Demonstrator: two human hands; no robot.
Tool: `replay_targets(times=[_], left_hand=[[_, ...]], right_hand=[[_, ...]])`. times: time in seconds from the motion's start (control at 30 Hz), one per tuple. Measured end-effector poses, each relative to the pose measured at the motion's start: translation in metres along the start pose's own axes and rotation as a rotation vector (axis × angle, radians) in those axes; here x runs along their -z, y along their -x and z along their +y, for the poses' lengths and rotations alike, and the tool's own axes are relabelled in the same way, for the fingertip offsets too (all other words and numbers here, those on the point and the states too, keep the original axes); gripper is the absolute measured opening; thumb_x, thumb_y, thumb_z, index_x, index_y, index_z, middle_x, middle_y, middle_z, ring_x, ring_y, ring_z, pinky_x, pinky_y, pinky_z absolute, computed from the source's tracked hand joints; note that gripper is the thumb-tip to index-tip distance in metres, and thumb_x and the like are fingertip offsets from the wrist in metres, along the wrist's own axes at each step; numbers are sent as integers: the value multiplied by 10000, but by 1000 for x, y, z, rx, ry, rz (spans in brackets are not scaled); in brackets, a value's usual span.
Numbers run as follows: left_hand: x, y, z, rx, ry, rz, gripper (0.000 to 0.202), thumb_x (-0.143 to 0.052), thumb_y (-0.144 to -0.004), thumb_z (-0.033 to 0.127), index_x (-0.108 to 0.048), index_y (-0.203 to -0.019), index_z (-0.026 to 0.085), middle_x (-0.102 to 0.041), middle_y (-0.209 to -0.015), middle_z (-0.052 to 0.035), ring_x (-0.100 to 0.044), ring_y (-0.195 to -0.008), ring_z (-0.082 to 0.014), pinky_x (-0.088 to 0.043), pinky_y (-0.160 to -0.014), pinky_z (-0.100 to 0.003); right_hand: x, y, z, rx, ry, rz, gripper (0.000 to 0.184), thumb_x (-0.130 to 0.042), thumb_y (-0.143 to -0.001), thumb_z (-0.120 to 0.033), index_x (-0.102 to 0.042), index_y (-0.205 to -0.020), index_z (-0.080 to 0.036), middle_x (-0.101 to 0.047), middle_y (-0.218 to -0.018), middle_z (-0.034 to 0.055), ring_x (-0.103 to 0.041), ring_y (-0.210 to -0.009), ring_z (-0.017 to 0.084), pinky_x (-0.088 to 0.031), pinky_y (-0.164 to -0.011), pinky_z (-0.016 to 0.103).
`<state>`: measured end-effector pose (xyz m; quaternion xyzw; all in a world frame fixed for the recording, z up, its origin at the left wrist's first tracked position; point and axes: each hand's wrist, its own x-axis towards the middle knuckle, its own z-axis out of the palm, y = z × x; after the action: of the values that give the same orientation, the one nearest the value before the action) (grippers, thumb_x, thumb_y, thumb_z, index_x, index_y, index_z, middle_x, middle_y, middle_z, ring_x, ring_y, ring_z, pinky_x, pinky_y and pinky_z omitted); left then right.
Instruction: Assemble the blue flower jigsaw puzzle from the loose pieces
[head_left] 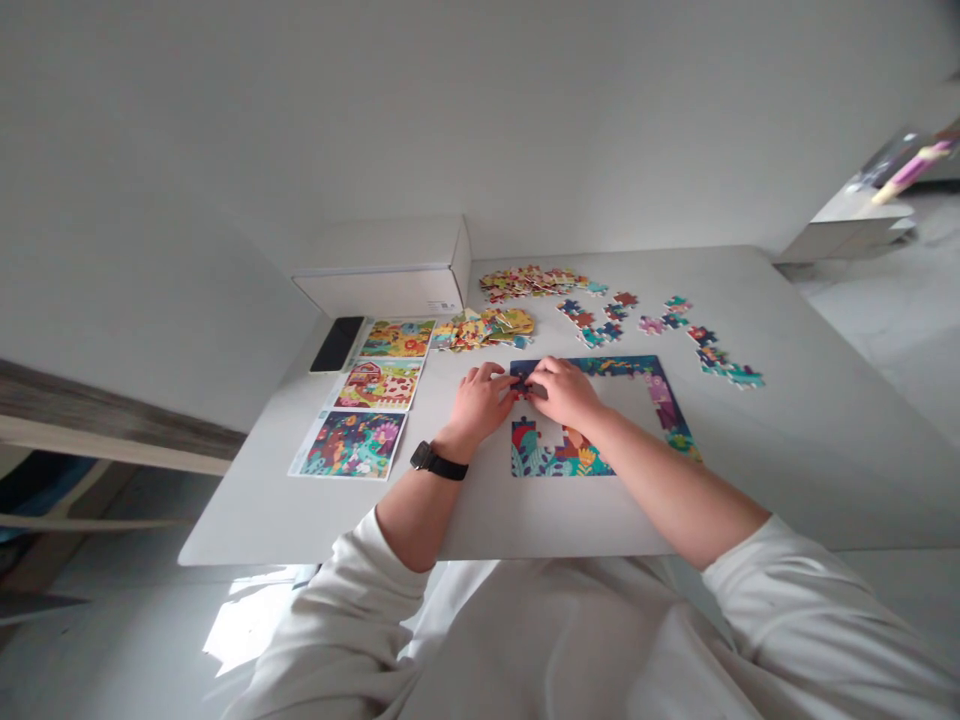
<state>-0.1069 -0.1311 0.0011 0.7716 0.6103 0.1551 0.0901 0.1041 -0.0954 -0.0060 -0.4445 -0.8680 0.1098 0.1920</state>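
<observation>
A partly joined jigsaw puzzle (pixel 534 466) lies flat on the table, its frame of pieces dark blue along the top and teal and orange below, with a gap in the middle. At its upper left corner, a dark puzzle piece (pixel 520 386) sits between my two hands. The fingers of my left hand (pixel 481 402) are closed against the left side of that piece. From the right, my right hand (pixel 564 390) pinches at it, fingertips bent down. Fingers hide part of the piece and the edge around it.
Loose puzzle pieces (pixel 709 350) lie scattered beyond the puzzle, with piles (pixel 525 283) farther back. A sheet with three pictures (pixel 352 445), a phone (pixel 337 345) and a white box (pixel 390 285) are at the left. The table (pixel 480 520) meets a wall behind.
</observation>
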Motion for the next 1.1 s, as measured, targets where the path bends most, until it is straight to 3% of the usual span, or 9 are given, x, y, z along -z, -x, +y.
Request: replay_targets(times=[0.27, 0.53, 0.7, 1.1], left_hand=[[-2, 0, -4, -23, -47, 23, 365, -583, -1055, 367, -795, -1349, 332, -689, -1435, -109, -621, -1265, -343, -518, -1082, -494], [-11, -7, -14, -149, 39, 13, 436, -522, -1048, 280, -754, -1416, 318, -667, -1578, -54, -565, -1502, -318, -437, -1274, -532], [-16, -9, -18, -193, 76, 41, 454, -517, -1030, 264, -761, -1411, 298, -705, -1531, -73, -623, -1465, -301, -458, -1272, -520], [-18, -10, -23, -215, 99, 60, 429, -566, -992, 227, -797, -1353, 256, -726, -1498, -91, -655, -1426, -315, -495, -1250, -554]], right_hand=[[5, -1, -5, -21, 37, -18, 211, -749, -980, -303, -832, -1167, -252, -726, -1218, 107, -672, -1154, 300, -534, -1024, 423], [8, -1, -7, -28, 59, -24, 223, -727, -992, -314, -826, -1178, -238, -732, -1257, 113, -662, -1181, 312, -535, -1041, 441], [4, -2, -4, 14, 42, 5, 211, -739, -971, -301, -820, -1161, -259, -745, -1385, 92, -626, -1262, 336, -513, -1084, 490], [1, -2, 0, -23, 8, 4, 203, -735, -970, -275, -837, -1144, -252, -764, -1351, 84, -624, -1275, 309, -450, -1162, 484]])
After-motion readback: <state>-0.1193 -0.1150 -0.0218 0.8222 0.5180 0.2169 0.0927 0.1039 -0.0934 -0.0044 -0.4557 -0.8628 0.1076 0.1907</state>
